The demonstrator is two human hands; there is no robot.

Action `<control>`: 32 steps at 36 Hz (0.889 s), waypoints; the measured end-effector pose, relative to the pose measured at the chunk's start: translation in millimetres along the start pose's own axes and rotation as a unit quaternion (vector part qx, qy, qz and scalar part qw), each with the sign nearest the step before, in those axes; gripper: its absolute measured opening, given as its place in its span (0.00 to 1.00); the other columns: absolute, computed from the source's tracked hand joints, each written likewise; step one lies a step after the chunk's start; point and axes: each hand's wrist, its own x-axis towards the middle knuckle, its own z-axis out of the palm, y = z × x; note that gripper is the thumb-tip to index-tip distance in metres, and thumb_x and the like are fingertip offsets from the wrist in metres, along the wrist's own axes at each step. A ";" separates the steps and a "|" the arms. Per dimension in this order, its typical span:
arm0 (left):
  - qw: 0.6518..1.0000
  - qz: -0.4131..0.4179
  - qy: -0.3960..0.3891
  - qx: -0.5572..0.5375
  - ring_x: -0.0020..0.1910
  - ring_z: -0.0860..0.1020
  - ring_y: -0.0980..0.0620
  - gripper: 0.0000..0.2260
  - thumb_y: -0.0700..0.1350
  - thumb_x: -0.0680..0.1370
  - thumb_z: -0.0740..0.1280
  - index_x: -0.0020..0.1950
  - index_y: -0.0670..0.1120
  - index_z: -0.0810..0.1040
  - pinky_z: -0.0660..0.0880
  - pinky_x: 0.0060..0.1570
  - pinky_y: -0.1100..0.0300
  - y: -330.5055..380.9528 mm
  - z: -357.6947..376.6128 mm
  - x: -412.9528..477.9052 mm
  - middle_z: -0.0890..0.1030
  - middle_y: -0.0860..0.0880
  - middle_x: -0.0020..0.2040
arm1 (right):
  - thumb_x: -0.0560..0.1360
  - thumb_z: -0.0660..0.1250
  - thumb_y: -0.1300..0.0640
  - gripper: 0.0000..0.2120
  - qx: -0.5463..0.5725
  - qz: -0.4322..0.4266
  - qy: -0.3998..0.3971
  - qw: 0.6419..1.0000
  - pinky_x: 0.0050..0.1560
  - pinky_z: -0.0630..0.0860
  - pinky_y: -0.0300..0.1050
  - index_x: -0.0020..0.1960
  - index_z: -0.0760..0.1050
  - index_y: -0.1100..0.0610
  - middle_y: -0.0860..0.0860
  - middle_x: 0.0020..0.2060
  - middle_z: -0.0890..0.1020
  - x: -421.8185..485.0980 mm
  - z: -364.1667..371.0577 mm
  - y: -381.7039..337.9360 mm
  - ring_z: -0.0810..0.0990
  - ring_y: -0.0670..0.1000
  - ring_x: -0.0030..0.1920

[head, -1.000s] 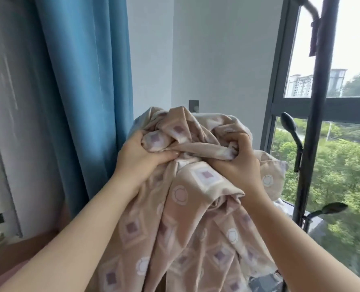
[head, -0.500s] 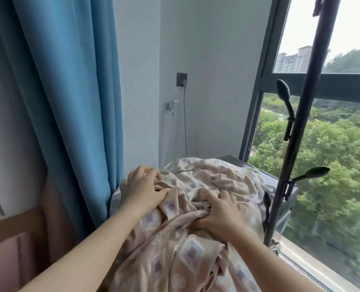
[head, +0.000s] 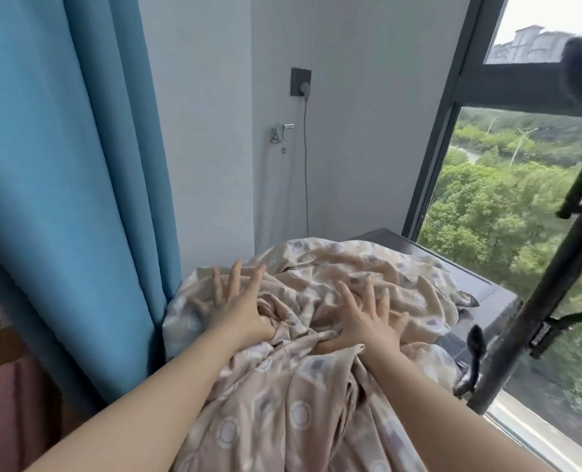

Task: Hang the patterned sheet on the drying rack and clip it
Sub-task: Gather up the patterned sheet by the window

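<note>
While one patterned sheet [head: 293, 413] lies heaped on a dark unit [head: 497, 294], two hands press on it, both spread flat: the left hand [head: 238, 308] toward the unit's left edge, the right hand [head: 364, 321] mid-heap. One black drying rack [head: 538, 294] stands at right, blurred, its top cut off. Fabric hides most of the unit.

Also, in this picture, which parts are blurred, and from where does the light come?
Head view: the rack pole and its top knob are smeared by motion; the fingers of the left hand and right hand look soft; daylight enters from the window at right, its sky washed out; the wide lens tilts the window frame.
</note>
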 end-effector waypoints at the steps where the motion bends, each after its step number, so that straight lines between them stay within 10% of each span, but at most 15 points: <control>1: 1.000 -0.003 -0.007 0.008 0.73 0.32 0.42 0.44 0.52 0.69 0.66 0.73 0.63 0.37 0.46 0.67 0.31 0.3 4.7 6.3 0.33 0.54 0.75 | 0.67 0.69 0.38 0.50 -0.004 0.001 0.000 1.000 0.67 0.39 0.71 0.74 0.35 0.38 0.51 0.73 0.28 8.9 4.6 0.9 0.30 0.61 0.73; 7: 0.999 -0.009 -0.047 -0.009 0.75 0.51 0.41 0.48 0.52 0.68 0.69 0.72 0.64 0.34 0.63 0.67 0.42 -9.3 29.6 41.4 0.39 0.53 0.77 | 0.77 0.58 0.50 0.30 0.017 0.008 -0.065 0.998 0.67 0.52 0.68 0.73 0.46 0.39 0.50 0.75 0.34 44.2 25.2 9.3 0.41 0.63 0.74; 13: 0.999 -0.020 -0.033 0.025 0.71 0.62 0.43 0.39 0.57 0.69 0.68 0.74 0.59 0.51 0.66 0.64 0.47 -14.0 38.5 60.6 0.58 0.52 0.74 | 0.76 0.58 0.50 0.15 0.040 0.010 -0.057 0.998 0.63 0.61 0.60 0.62 0.63 0.47 0.56 0.65 0.61 55.2 33.8 12.2 0.62 0.64 0.64; 17: 0.998 -0.031 0.051 -0.037 0.57 0.74 0.45 0.09 0.48 0.70 0.65 0.50 0.52 0.71 0.71 0.48 0.56 -16.3 44.3 58.8 0.76 0.49 0.55 | 0.77 0.58 0.53 0.12 0.095 -0.015 -0.044 0.994 0.59 0.69 0.52 0.59 0.69 0.54 0.57 0.56 0.67 55.5 40.6 16.5 0.72 0.64 0.58; 20: 0.989 -0.035 0.101 -0.104 0.47 0.76 0.44 0.11 0.47 0.70 0.66 0.35 0.48 0.64 0.72 0.41 0.56 -19.9 49.1 48.3 0.76 0.48 0.42 | 0.74 0.61 0.54 0.04 0.115 -0.057 0.014 0.992 0.52 0.72 0.47 0.48 0.71 0.52 0.52 0.49 0.72 47.9 45.9 16.8 0.75 0.56 0.52; 26: 0.952 -0.037 0.193 -0.234 0.38 0.75 0.44 0.06 0.40 0.68 0.69 0.37 0.44 0.71 0.72 0.37 0.53 -31.6 46.4 14.5 0.77 0.46 0.36 | 0.73 0.63 0.52 0.10 0.022 -0.174 0.110 0.978 0.37 0.60 0.45 0.40 0.62 0.54 0.50 0.40 0.69 9.5 32.7 6.1 0.73 0.53 0.42; 32: 0.913 -0.012 0.251 -0.321 0.35 0.75 0.45 0.12 0.38 0.70 0.69 0.33 0.50 0.68 0.68 0.32 0.57 -32.2 13.6 -6.9 0.74 0.49 0.32 | 0.74 0.63 0.52 0.12 -0.018 -0.208 0.175 0.962 0.39 0.61 0.44 0.55 0.70 0.55 0.54 0.50 0.72 -20.9 -0.9 -14.0 0.77 0.60 0.49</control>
